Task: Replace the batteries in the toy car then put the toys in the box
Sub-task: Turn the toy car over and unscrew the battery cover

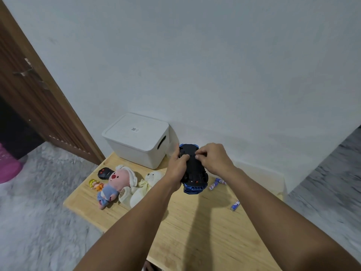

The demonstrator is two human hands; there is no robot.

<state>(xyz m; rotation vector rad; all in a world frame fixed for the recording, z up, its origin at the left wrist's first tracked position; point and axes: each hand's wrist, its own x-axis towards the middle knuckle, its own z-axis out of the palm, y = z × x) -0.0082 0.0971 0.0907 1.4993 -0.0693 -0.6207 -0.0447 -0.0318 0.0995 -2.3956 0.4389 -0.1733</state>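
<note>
A blue and black toy car (194, 173) is held upside down above the wooden table (205, 227), its black underside facing me. My left hand (176, 169) grips the car's left side. My right hand (214, 160) rests on its underside with fingertips pinched near the far end. Two blue batteries (216, 183) lie on the table just right of the car, and another battery (235, 205) lies nearer me. A white lidded box (136, 139) stands shut at the table's far left.
Left of the car lie a pink plush (115, 182), a cream plush bear (145, 185), a small yellow-haired figure (95, 185) and a black remote (105, 172). A wall stands behind the table; a wooden door (35, 94) is at left.
</note>
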